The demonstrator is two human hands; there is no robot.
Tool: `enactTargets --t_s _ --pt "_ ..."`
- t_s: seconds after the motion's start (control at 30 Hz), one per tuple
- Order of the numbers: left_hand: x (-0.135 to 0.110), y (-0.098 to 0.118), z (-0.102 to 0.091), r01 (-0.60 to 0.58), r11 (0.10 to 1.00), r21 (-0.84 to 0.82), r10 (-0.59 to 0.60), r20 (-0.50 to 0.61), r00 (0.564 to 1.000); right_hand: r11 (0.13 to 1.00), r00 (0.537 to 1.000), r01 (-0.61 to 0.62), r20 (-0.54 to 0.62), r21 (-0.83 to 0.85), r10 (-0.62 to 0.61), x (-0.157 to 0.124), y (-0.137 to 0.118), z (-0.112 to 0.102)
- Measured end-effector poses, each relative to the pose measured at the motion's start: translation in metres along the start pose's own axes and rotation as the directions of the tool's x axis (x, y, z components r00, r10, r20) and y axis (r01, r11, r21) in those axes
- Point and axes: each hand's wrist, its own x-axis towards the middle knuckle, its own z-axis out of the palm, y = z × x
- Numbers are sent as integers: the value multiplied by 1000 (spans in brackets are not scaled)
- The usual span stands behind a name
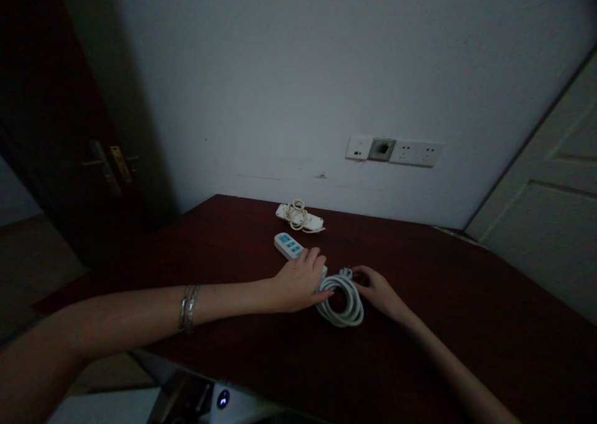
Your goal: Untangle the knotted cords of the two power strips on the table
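The left hand (298,284), fingers curled, holds a white plastic power strip with blue sockets (288,246). Right of this strip, the half-open right hand (380,293) is at the plug (346,273) of a coiled white cable (347,317); its grip I cannot tell. Behind the strip, another white strip (314,222) lies on the dark-red worktop (224,244).

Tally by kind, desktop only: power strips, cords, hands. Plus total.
Power strips: 2
Cords: 2
Hands: 2
Total: 6
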Motion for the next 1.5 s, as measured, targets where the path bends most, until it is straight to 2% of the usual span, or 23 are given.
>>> enactTargets --t_s 0.07,0.13,0.2,0.3,0.47,0.6,0.7,0.87,0.97,1.13,1.23,1.33,1.5 --pt "-1 -2 5 -140 990 -27 140 8 990 992 1000 -24 -8 122 25 -2 -4 3" --pt "-1 -4 14 -178 980 -89 185 90 979 959 999 -41 -22 279 49 -4 -9 6" --pt "0 -6 26 -137 981 -140 158 151 976 905 996 -64 -25 420 82 -7 -15 9" --pt "2 -6 37 -61 981 -184 91 163 982 848 990 -114 -16 518 143 -11 -25 10" --pt "3 -2 35 -28 977 -210 72 204 976 797 995 -92 14 597 104 -20 -35 8" --pt "5 -2 34 -29 977 -213 75 213 974 780 996 -90 34 619 88 -25 -42 10" --pt "7 -3 36 -37 978 -207 82 210 974 800 996 -85 57 594 63 -26 -47 15" --pt "8 -2 36 -48 975 -218 97 219 971 835 995 69 28 546 -100 -28 -43 24" --pt "8 -2 35 -49 970 -239 105 227 968 858 992 113 -2 502 -129 -29 -37 26" --pt "6 -3 30 -39 965 -258 101 231 968 875 994 94 -96 475 -54 -31 -34 31" --pt "2 -5 24 -17 978 -209 39 100 994 885 989 92 -144 456 -28 -32 -35 35" --pt "-2 -8 20 16 992 -124 -19 -21 1000 885 986 84 -165 458 -8 -34 -38 38" --pt "1 -6 34 130 988 -83 -123 80 989 805 980 -31 -141 593 141 -37 -42 45"
